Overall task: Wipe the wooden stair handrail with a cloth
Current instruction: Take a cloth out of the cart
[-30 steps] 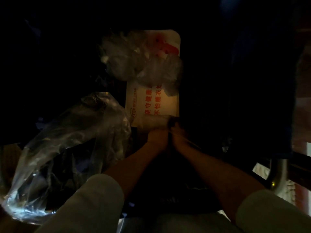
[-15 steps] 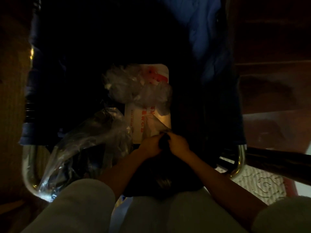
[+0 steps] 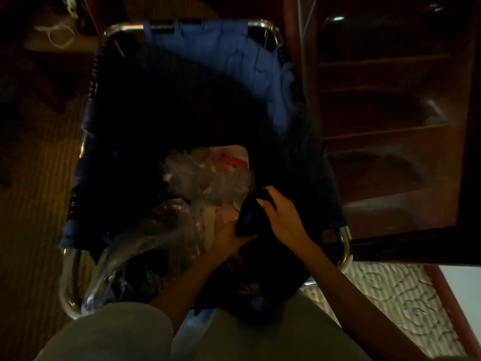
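Pretty dark shot, looking straight down. Far left is striped carpet, then the shiny metal frame of a cart lined with blue fabric. Low on the left side of the cart there's a big clear plastic bag, and further in, a crumpled wad of thinner plastic lying on a white card with red print too blurry to read. The left hand is reaching in just right of the clear bag and holds the bottom end of a dark cloth. Its thumb lies along the cloth's lower edge and the rest of its fingers are tucked out of sight under it. So the cloth is inside the cart, bunched between both hands. The right hand has the top end, fingers curled over it and thumb pressed on the near side. Right of the cart are dark wooden stairs, though I honestly can't tell which bit is the handrail, and a pale patterned mat lies at lower right.
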A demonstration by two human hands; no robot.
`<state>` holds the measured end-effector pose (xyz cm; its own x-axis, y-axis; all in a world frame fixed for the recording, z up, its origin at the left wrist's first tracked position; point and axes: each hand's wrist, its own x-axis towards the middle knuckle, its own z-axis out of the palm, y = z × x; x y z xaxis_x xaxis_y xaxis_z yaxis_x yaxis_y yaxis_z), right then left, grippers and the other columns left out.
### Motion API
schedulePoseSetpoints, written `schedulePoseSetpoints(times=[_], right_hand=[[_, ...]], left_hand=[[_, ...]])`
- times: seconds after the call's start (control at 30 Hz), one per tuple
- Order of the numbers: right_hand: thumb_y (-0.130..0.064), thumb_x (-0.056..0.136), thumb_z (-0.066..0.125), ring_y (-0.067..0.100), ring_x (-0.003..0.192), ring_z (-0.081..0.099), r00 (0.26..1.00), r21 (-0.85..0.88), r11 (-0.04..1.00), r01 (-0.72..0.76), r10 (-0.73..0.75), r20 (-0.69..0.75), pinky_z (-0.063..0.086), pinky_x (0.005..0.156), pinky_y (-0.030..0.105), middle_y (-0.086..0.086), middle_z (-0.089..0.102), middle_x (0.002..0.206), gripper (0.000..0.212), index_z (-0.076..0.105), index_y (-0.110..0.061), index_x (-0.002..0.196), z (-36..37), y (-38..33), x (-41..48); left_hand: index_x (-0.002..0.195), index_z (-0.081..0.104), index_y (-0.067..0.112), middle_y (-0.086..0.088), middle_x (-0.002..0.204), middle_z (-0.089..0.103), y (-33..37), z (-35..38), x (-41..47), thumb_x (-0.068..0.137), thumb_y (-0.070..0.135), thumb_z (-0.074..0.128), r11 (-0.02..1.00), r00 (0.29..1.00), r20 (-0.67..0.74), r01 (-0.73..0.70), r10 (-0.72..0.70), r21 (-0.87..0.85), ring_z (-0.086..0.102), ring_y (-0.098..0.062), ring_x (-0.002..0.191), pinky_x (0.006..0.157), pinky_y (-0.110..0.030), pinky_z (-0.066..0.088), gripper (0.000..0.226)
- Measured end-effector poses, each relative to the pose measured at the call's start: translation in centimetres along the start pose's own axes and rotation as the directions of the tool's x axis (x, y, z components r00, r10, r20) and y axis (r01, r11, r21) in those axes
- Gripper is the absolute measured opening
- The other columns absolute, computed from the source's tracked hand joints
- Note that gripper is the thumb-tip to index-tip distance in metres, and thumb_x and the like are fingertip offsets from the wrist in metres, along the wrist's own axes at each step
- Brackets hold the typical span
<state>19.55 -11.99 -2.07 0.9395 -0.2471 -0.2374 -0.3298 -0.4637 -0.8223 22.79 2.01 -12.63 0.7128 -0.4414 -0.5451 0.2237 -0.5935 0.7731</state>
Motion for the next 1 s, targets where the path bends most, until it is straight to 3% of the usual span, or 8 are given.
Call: schedulePoseSetpoints(times=[0.13,0.33,0.5,0.6,0.67,0.77,0.87,1.0], right_hand=[[-0.020,0.100,0.054,0.015,0.090,0.066,0.988,0.063,0.993,0.104,-0.096,-0.123,0.051,0.079,0.028,0.004,0.067,0.094,0.011,0.060,-0.013,0.105,-2.7,-1.7,0.6],[-0.025,0.094,0.064,-0.008,0.077,0.060,0.943,0.136,0.974,0.183,-0.135,-0.304,0.045,0.074,0.013,-0.015,0.066,0.083,0.005,0.061,-0.028,0.091,-6.7,-3.5,3.1],[-0.020,0.089,0.071,0.000,0.092,0.063,0.956,0.411,0.899,0.154,-0.031,-0.290,0.048,0.080,0.013,-0.008,0.069,0.100,0.016,0.064,-0.028,0.101,-7.5,-4.1,5.3],[-0.005,0.086,0.070,0.007,0.095,0.062,0.984,0.529,0.847,0.059,0.039,-0.171,0.050,0.080,0.016,0.006,0.064,0.113,0.037,0.058,-0.018,0.118,-6.1,-3.3,5.4],[-0.002,0.081,0.075,0.003,0.093,0.061,0.991,0.458,0.888,0.047,0.015,-0.131,0.050,0.076,0.011,0.008,0.062,0.115,0.048,0.055,-0.017,0.122,-5.3,-2.5,5.1],[-0.003,0.073,0.083,0.012,0.108,0.058,0.985,0.265,0.958,0.111,-0.069,-0.161,0.046,0.088,0.013,0.006,0.061,0.120,0.061,0.056,-0.013,0.127,-5.6,-1.8,4.9],[0.005,0.070,0.082,0.018,0.115,0.055,0.977,0.206,0.967,0.153,-0.116,-0.180,0.043,0.099,0.026,0.007,0.060,0.122,0.066,0.055,-0.009,0.128,-7.1,-1.7,4.9],[0.011,0.071,0.077,0.023,0.121,0.054,0.978,0.077,0.980,0.184,-0.175,-0.112,0.038,0.101,0.022,0.009,0.059,0.125,0.065,0.055,-0.007,0.130,-9.0,-1.6,4.8]], left_hand=[[0.102,0.067,0.017,-0.002,0.103,0.071,2.6,-2.1,-0.9,0.081,0.016,0.079,0.970,0.999,-0.027,-0.029,0.023,-0.241,0.065,-0.025,0.103,0.075,-0.026,0.057,0.025],[0.092,0.065,0.012,-0.007,0.092,0.067,7.6,-5.8,-2.7,0.087,0.013,0.072,0.953,0.984,-0.100,-0.167,0.146,-0.251,0.064,0.005,0.074,0.068,-0.014,0.049,0.009],[0.114,0.064,0.003,-0.011,0.114,0.068,12.5,-7.9,-4.4,0.091,0.007,0.064,0.878,0.945,-0.230,-0.307,0.234,-0.366,0.064,-0.019,0.106,0.095,-0.034,0.051,0.023],[0.111,0.064,0.006,-0.009,0.107,0.068,14.8,-9.1,-4.5,0.093,0.003,0.059,0.799,0.935,-0.275,-0.338,0.224,-0.498,0.067,-0.015,0.096,0.089,-0.027,0.053,0.019],[0.114,0.063,-0.002,-0.012,0.104,0.067,15.6,-10.0,-4.1,0.094,-0.002,0.054,0.841,0.930,-0.263,-0.350,0.257,-0.414,0.067,-0.013,0.086,0.082,-0.021,0.053,0.022],[0.125,0.058,-0.008,-0.019,0.118,0.064,15.7,-11.8,-3.3,0.095,-0.003,0.054,0.946,0.933,-0.168,-0.325,0.320,-0.005,0.061,-0.025,0.106,0.099,-0.037,0.048,0.031],[0.123,0.064,0.001,-0.016,0.121,0.066,14.9,-12.9,-2.7,0.092,0.003,0.059,0.861,0.921,-0.085,-0.318,0.379,0.396,0.059,-0.028,0.116,0.098,-0.040,0.046,0.032],[0.115,0.071,0.008,-0.013,0.113,0.070,14.2,-13.4,-2.5,0.088,0.004,0.063,0.845,0.921,-0.099,-0.299,0.377,0.443,0.064,-0.026,0.107,0.094,-0.043,0.050,0.028]])
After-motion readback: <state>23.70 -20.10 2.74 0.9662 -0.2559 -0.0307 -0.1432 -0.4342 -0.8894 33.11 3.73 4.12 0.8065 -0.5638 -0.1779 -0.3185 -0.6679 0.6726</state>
